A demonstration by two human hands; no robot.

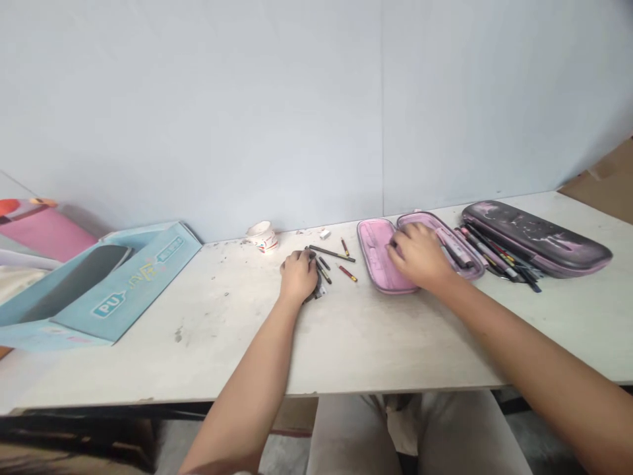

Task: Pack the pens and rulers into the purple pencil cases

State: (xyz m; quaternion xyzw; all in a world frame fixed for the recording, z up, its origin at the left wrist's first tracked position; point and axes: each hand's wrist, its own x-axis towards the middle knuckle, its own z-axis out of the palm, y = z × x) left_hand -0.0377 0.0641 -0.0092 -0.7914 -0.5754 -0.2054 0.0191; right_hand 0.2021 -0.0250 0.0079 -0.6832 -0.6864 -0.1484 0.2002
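My left hand [298,274] rests on the table with its fingers curled down over a small heap of dark stubs and scraps; what lies under the palm is hidden. Short pencils [347,273] and a long dark pencil [331,253] lie just to its right, with a white eraser [324,234] behind them. My right hand [419,256] reaches into an open pink pencil case [376,237], fingers bent and closed near the case's hinge. Whatever those fingers grip cannot be made out. Pens [457,249] sit in the right half of that case.
A dark pencil case [539,231] lies at the right, with several pens [499,257] beside it. A paper cup [262,237] stands near the wall. At the left is a light-blue box [143,277] with a dark object inside. Dark crumbs dot the white table [222,349].
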